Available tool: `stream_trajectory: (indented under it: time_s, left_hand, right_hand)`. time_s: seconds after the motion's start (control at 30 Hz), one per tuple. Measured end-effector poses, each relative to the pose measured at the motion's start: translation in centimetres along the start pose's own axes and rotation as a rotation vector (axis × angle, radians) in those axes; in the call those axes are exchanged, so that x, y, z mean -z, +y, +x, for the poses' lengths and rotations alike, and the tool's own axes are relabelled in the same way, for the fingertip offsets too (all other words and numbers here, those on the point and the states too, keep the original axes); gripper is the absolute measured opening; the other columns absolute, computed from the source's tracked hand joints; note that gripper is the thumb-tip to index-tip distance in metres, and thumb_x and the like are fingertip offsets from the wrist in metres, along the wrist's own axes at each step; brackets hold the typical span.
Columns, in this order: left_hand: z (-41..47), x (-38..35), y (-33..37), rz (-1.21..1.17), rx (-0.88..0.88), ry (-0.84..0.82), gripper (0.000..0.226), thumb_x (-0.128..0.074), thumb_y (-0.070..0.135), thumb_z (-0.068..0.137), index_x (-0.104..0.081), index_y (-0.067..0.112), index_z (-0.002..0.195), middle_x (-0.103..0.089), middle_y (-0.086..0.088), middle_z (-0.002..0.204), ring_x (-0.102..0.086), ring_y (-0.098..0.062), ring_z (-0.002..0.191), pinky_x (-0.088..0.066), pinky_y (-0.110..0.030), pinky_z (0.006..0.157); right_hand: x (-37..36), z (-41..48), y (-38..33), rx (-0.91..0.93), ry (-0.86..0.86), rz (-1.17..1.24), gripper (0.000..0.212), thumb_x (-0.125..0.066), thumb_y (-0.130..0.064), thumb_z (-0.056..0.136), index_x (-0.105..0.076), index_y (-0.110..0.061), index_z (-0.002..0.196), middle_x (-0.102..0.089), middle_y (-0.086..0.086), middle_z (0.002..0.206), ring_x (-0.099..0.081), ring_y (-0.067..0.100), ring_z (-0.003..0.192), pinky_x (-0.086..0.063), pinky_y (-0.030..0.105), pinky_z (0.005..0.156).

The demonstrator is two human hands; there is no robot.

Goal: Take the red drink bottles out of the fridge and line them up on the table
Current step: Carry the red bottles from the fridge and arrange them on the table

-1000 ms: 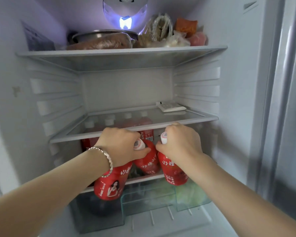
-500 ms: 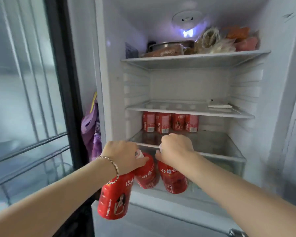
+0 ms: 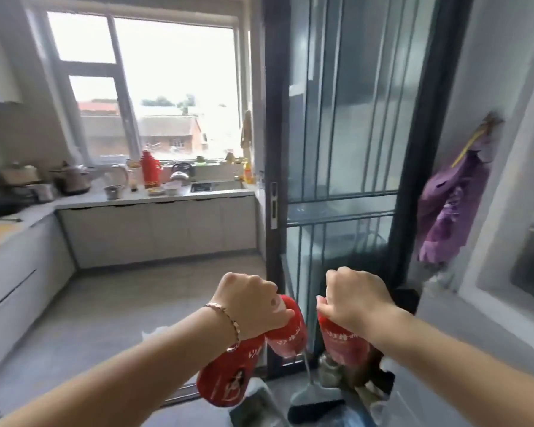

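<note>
Nearest, in the lower middle of the frame, the left hand (image 3: 250, 303), with a bracelet (image 3: 225, 315) on its wrist, is clenched around the necks of two red bottles. One is a tilted bottle (image 3: 228, 377) that hangs out below the wrist toward the lower left; the other is an inner bottle (image 3: 289, 334) whose pale cap peeks out beside the thumb. Just to the right, and apart from it, the right hand (image 3: 355, 300) grasps the neck of a third bottle (image 3: 339, 343), whose body dangles beneath the fist. Gripping by the necks is probably what lets one hand carry two, with the weight left to hang. That makes three red bottles in two hands, all held in the air; no table shows, so none is lined up yet. Below the hands, what looks like a dustpan (image 3: 312, 396) lies on the floor. Behind stands a dark-framed glass door (image 3: 346, 118), with one purple bag (image 3: 450, 211) hanging at the right. Farthest, at middle left, a counter (image 3: 198, 197) carries one red thermos (image 3: 150, 169) under a bright window (image 3: 173, 87) in the upper left.
</note>
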State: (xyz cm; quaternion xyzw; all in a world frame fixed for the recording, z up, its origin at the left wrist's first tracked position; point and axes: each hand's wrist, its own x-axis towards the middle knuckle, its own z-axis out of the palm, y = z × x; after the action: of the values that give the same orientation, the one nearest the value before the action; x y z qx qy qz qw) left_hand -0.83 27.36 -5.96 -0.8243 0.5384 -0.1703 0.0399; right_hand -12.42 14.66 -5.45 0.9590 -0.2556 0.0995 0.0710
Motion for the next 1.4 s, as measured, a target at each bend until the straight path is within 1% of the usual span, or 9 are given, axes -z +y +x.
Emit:
stream_trajectory:
  time_s: [0.2,0.4,0.53,0.57,0.63,0.8,0.93,1.1,1.4]
  left_hand:
    - [-18.5,-0.4,-10.3,0.095,0.357,-0.067,0.048,-0.036,0.058,0.087,-0.062,0.018,0.084,-0.069,0.002,0.086,-0.049,-0.014,0.066,-0.036,-0.024,0.061]
    - [-40.8,2.0,-17.3,0.175,0.622,-0.209,0.055,-0.038,0.067,0.084,-0.062,0.018,0.094,-0.069,0.0,0.094,-0.064,-0.02,0.085,-0.037,-0.026,0.064]
    - [-56.2,3.5,-19.7,0.185,0.847,-0.327,0.055,-0.038,0.066,0.084,-0.061,0.017,0.096,-0.068,-0.002,0.1,-0.063,-0.023,0.094,-0.036,-0.028,0.069]
    - [-57.4,3.6,-19.8,0.179,0.881,-0.346,0.055,-0.038,0.066,0.085,-0.06,0.017,0.098,-0.068,-0.003,0.102,-0.063,-0.024,0.096,-0.034,-0.029,0.069]
    - [-67.1,4.3,-21.1,0.183,1.044,-0.39,0.056,-0.036,0.066,0.085,-0.06,0.018,0.101,-0.067,-0.003,0.105,-0.062,-0.024,0.099,-0.034,-0.028,0.069]
    - [-76.8,5.4,-22.9,0.187,1.235,-0.443,0.055,-0.035,0.067,0.086,-0.058,0.019,0.098,-0.066,-0.002,0.106,-0.061,-0.024,0.101,-0.035,-0.029,0.072]
    - [-85.4,5.2,-25.3,0.165,1.412,-0.515,0.052,-0.036,0.066,0.085,-0.058,0.019,0.091,-0.067,-0.002,0.103,-0.062,-0.025,0.098,-0.038,-0.03,0.074]
    - [-94.5,3.5,-32.9,0.186,1.603,-0.542,0.054,-0.035,0.069,0.083,-0.055,0.019,0.087,-0.067,-0.001,0.099,-0.063,-0.024,0.094,-0.036,-0.031,0.071]
    - [-106.4,1.9,-43.7,0.179,1.805,-0.415,0.05,-0.034,0.07,0.083,-0.047,0.022,0.082,-0.064,0.005,0.089,-0.062,-0.018,0.083,-0.038,-0.028,0.068]
  right_hand:
    - [0.4,-2.5,-18.5,0.37,0.059,0.099,0.04,-0.046,-0.045,0.092,-0.055,-0.012,0.114,-0.061,0.005,0.112,-0.062,0.024,0.1,-0.047,0.032,0.079]
    - [2.1,-9.8,-39.0,0.668,0.064,0.165,0.043,-0.043,-0.047,0.093,-0.056,-0.012,0.115,-0.063,0.005,0.111,-0.065,0.023,0.095,-0.039,0.026,0.064]
    - [2.4,-16.7,-53.2,0.913,-0.022,0.226,0.044,-0.045,-0.049,0.093,-0.058,-0.011,0.112,-0.065,0.007,0.107,-0.066,0.022,0.086,-0.044,0.025,0.061]
    - [2.5,-17.7,-54.2,0.926,-0.061,0.256,0.043,-0.046,-0.049,0.093,-0.058,-0.012,0.111,-0.066,0.006,0.105,-0.066,0.021,0.085,-0.048,0.025,0.061]
    - [2.8,-22.5,-63.9,1.079,-0.1,0.271,0.041,-0.048,-0.049,0.092,-0.059,-0.015,0.111,-0.066,0.004,0.103,-0.067,0.02,0.085,-0.056,0.029,0.069]
    - [3.4,-27.1,-74.5,1.231,-0.07,0.294,0.043,-0.05,-0.052,0.087,-0.06,-0.015,0.107,-0.065,0.004,0.105,-0.065,0.024,0.094,-0.052,0.034,0.075]
    - [3.4,-31.7,-84.6,1.383,-0.147,0.323,0.045,-0.049,-0.052,0.088,-0.057,-0.014,0.111,-0.06,0.006,0.111,-0.063,0.027,0.099,-0.05,0.035,0.077]
    - [4.5,-34.2,-98.7,1.57,-0.191,0.286,0.043,-0.051,-0.049,0.09,-0.053,-0.013,0.113,-0.055,0.007,0.115,-0.061,0.029,0.104,-0.047,0.036,0.083]
    - [4.6,-36.5,-118.8,1.671,-0.372,0.263,0.038,-0.054,-0.044,0.091,-0.053,-0.014,0.114,-0.049,0.005,0.115,-0.06,0.025,0.099,-0.05,0.032,0.077]
